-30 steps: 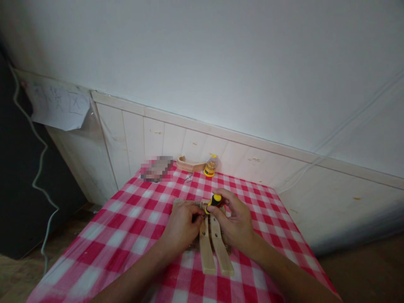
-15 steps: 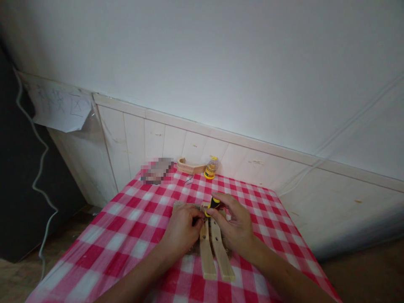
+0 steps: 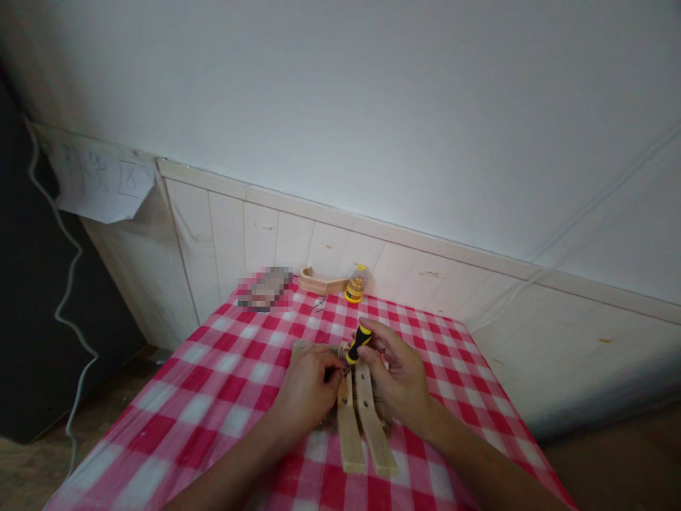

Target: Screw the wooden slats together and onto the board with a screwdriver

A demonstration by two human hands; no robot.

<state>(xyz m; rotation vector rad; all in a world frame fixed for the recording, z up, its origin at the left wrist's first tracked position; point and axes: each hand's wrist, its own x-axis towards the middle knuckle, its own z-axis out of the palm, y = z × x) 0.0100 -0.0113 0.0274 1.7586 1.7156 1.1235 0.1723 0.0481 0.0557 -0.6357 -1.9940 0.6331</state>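
Note:
My right hand [image 3: 401, 365] grips a short black-and-yellow screwdriver [image 3: 360, 344] by its handle, thumb on one side and fingers on the other. It leans, with its lower end over the far part of a pale wooden piece. Fingertips of my left hand [image 3: 311, 383] are pinched together by that lower end; what they hold is hidden. Two pale wooden arms, a left one [image 3: 350, 436] and a right one [image 3: 375, 433], lie side by side with dark holes or screw heads in them. Under them is a brownish mat or bag [image 3: 303, 345], mostly covered.
A red-and-white checked cloth [image 3: 213, 404] covers the table. Along the wall stand a curved wooden piece [image 3: 322, 284] and a clear container with a yellow base [image 3: 355, 285]. Small metal tools [image 3: 318, 305] lie nearby, beside a blurred-out object [image 3: 266, 289].
My right hand's fingers have shifted on the screwdriver, showing more of its handle, which now stands a little more upright. My left hand stays almost still.

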